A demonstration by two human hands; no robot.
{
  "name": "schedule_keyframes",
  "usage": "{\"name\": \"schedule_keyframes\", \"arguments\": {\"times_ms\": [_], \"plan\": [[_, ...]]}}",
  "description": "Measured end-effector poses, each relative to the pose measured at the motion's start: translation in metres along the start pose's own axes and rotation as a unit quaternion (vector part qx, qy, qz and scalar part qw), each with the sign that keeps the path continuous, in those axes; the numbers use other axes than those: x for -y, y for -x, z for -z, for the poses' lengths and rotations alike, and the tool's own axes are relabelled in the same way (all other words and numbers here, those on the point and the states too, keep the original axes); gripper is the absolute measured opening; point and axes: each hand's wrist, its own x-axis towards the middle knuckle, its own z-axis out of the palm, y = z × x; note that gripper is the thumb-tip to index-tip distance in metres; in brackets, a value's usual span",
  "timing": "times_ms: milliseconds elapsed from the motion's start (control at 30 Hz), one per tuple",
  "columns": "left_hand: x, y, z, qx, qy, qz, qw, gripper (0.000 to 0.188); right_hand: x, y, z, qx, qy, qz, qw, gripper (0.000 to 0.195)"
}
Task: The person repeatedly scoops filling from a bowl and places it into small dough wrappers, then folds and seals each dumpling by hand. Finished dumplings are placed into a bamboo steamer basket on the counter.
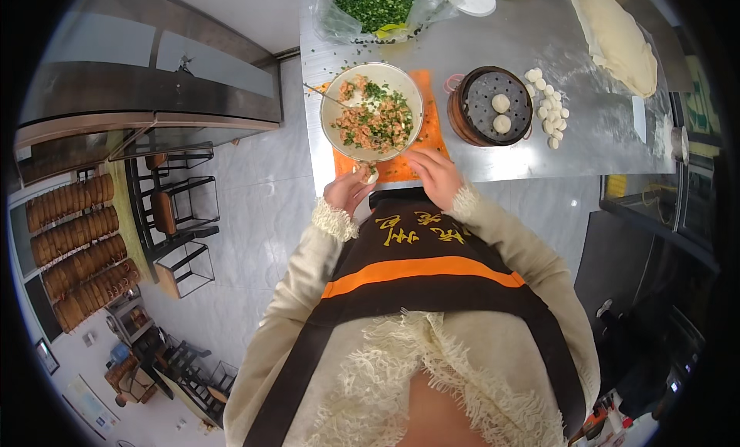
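Note:
My left hand (347,191) holds a small round dough wrapper (370,176) with some meat filling on it, just below the bowl's near rim. My right hand (439,178) is at the bowl's lower right rim, fingers stretched toward it; whether it grips anything cannot be made out. The white bowl (329,132) contains minced meat filling (370,126) mixed with chopped green onion. A thin metal utensil handle (326,95) leans over its left rim. Under the bowl lies an orange cloth (432,123), with green bits scattered on it.
Right of the bowl, a round steamer (462,120) with a perforated dark liner carries two buns (501,113). Several small dough pieces (552,114) lie beside it. A large dough mass (618,42) and a white scraper (639,118) are farther right. Behind stands a plastic-lined container of chopped greens (378,7).

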Motion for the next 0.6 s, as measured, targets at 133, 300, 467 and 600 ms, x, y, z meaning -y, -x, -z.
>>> {"name": "schedule_keyframes", "arguments": {"times_ms": [133,300,467,600], "plan": [[-0.004,0.015,-0.035,0.019,0.014,-0.078,0.997,0.027,-0.012,-0.013,-0.013,0.048,-0.032,-0.019,0.998,0.02],[0.0,0.016,-0.059,0.014,-0.07,-0.153,0.986,0.028,0.001,-0.019,-0.004,-0.007,-0.151,-0.088,0.985,0.018],[-0.009,0.016,-0.069,0.067,-0.156,-0.149,0.974,0.03,-0.008,-0.023,0.012,0.0,-0.174,-0.083,0.981,0.014],[-0.022,0.019,-0.08,0.095,-0.144,-0.1,0.98,0.026,-0.004,-0.029,0.024,0.008,-0.18,-0.056,0.982,0.013]]}}
